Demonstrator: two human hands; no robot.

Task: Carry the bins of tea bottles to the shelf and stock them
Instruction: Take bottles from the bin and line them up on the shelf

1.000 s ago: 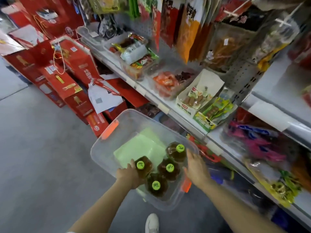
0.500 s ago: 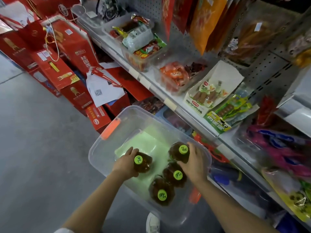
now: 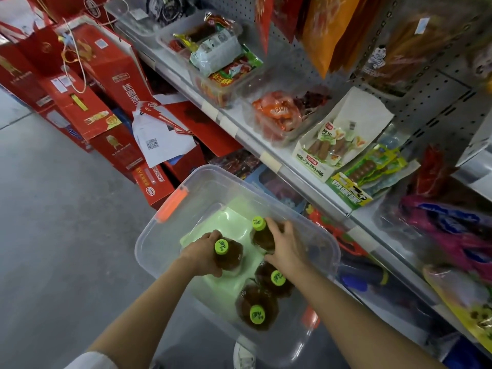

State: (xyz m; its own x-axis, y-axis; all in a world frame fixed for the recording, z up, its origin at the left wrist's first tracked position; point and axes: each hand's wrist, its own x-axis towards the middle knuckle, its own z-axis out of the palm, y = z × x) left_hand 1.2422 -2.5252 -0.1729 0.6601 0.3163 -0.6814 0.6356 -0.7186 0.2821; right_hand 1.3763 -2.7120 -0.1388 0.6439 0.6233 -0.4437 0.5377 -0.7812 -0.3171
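A clear plastic bin (image 3: 149,251) with orange latches sits low in front of me, lined with a pale green sheet. Inside stand several brown tea bottles with green caps. My left hand (image 3: 198,253) grips one bottle (image 3: 229,255) at the bin's left. My right hand (image 3: 286,247) curls around a second bottle (image 3: 261,235) further back. Two more bottles (image 3: 271,282) (image 3: 255,310) stand untouched nearer to me.
A white store shelf (image 3: 269,157) runs diagonally on the right, loaded with trays of snack packs and a sausage box (image 3: 335,145). Hanging bags fill the pegboard above. Red gift boxes (image 3: 106,83) are stacked on the floor at left. My shoe (image 3: 243,355) shows below the bin.
My right hand moved from the bin's rim into the bin and closed round the rear bottle. My left hand kept its hold on the left bottle. The view drew closer to the shelf.
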